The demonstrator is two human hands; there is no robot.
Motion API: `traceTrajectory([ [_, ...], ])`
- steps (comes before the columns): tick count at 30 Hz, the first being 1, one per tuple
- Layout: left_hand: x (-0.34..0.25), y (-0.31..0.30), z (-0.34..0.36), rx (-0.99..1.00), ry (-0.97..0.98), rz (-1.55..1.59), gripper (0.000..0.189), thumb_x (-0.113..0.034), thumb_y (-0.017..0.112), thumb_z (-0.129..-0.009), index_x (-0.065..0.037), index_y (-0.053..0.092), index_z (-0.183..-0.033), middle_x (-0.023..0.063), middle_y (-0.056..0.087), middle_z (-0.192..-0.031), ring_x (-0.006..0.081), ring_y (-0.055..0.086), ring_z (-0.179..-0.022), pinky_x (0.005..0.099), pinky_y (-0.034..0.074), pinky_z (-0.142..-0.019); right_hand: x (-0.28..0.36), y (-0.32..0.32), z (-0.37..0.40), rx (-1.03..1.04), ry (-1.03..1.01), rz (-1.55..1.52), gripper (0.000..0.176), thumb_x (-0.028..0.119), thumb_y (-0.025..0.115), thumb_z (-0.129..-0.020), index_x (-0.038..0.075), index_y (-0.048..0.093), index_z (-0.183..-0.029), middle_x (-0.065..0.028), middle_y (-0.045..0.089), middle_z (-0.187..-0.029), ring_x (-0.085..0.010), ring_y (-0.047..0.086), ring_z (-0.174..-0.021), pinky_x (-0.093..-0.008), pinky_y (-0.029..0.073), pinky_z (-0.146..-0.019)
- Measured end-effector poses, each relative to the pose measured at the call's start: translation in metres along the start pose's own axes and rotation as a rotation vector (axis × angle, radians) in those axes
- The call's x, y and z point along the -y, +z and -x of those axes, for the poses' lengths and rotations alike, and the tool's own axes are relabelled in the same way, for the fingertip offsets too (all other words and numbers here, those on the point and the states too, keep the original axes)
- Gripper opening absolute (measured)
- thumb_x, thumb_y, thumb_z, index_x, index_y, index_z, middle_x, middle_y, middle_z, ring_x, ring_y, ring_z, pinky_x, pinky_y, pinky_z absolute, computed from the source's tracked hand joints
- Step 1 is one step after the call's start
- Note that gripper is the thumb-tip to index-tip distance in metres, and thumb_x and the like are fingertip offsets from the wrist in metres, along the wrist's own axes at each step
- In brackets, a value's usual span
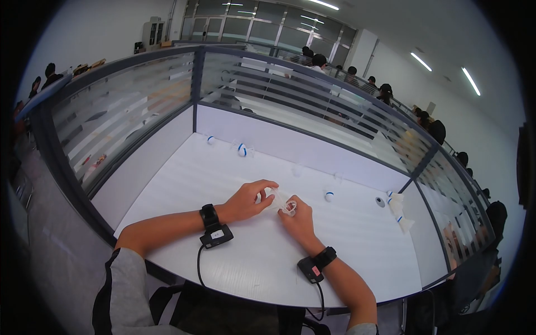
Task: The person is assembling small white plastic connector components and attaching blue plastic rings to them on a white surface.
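Note:
Both hands meet over the middle of the white desk (223, 178). My left hand (248, 200) and my right hand (298, 219) together hold a small clear plastic piece (282, 202), a crumpled bag or wrapper, just above the desk top. The fingers of both hands pinch it from either side. Each wrist carries a black band with a small wired device.
Small white items with blue bands lie about: one at the far left (210, 140), one near the back wall (242, 149), one to the right (329, 196). A stack of them (399, 211) stands at the far right beside a small grey round object (380, 201). Glass partitions enclose the desk; people sit beyond.

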State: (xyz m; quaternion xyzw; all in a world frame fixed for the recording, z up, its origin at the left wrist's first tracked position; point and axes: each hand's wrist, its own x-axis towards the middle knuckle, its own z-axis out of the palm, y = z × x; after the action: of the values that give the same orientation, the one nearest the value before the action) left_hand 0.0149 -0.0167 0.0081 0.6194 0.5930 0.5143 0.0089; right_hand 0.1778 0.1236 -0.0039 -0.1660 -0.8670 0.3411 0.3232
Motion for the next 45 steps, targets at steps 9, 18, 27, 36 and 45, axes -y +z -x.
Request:
traceTrajectory([
  [9,0.000,-0.001,-0.001,0.011,-0.025,0.000,0.033,-0.009,0.068,-0.096,-0.007,0.067,-0.128,0.0084,0.075,-0.098,0.0119,0.063,-0.064,0.0266,0.051,-0.059,0.000,0.000,0.000,-0.004,0.002,-0.030,0.024,0.011,0.078,-0.078,-0.001,0.060,-0.089,-0.0178,0.070,-0.075,-0.0315,0.070,-0.067,-0.0382,0.053,-0.064],
  [18,0.001,-0.002,0.000,0.027,-0.067,-0.003,0.032,-0.011,0.070,-0.095,-0.009,0.068,-0.127,0.0072,0.074,-0.088,0.0102,0.061,-0.059,0.0260,0.049,-0.055,-0.004,0.002,0.000,-0.003,0.015,-0.018,0.024,0.011,0.077,-0.078,0.000,0.059,-0.088,-0.0171,0.069,-0.074,-0.0313,0.069,-0.065,-0.0387,0.053,-0.063],
  [27,0.008,0.000,-0.001,0.022,-0.064,-0.010,0.032,-0.011,0.070,-0.095,-0.009,0.069,-0.127,0.0053,0.073,-0.083,0.0097,0.061,-0.060,0.0259,0.048,-0.056,-0.005,0.000,-0.001,0.018,-0.008,-0.038,0.024,0.012,0.077,-0.078,0.000,0.059,-0.090,-0.0155,0.069,-0.076,-0.0281,0.068,-0.066,-0.0377,0.053,-0.064],
  [36,0.003,-0.003,0.001,0.053,-0.113,0.007,0.033,-0.012,0.069,-0.096,-0.009,0.068,-0.129,0.0061,0.073,-0.084,0.0094,0.062,-0.061,0.0256,0.050,-0.057,-0.009,0.002,0.001,0.014,-0.027,-0.046,0.024,0.009,0.077,-0.079,0.000,0.058,-0.090,-0.0151,0.068,-0.076,-0.0268,0.068,-0.068,-0.0366,0.053,-0.065],
  [45,0.008,-0.002,-0.001,0.072,-0.109,-0.001,0.031,-0.012,0.067,-0.097,-0.010,0.068,-0.128,0.0051,0.074,-0.087,0.0089,0.061,-0.061,0.0248,0.049,-0.057,-0.008,0.001,-0.001,0.032,0.015,-0.065,0.024,0.009,0.076,-0.079,0.001,0.057,-0.092,-0.0140,0.069,-0.077,-0.0240,0.067,-0.067,-0.0356,0.052,-0.066],
])
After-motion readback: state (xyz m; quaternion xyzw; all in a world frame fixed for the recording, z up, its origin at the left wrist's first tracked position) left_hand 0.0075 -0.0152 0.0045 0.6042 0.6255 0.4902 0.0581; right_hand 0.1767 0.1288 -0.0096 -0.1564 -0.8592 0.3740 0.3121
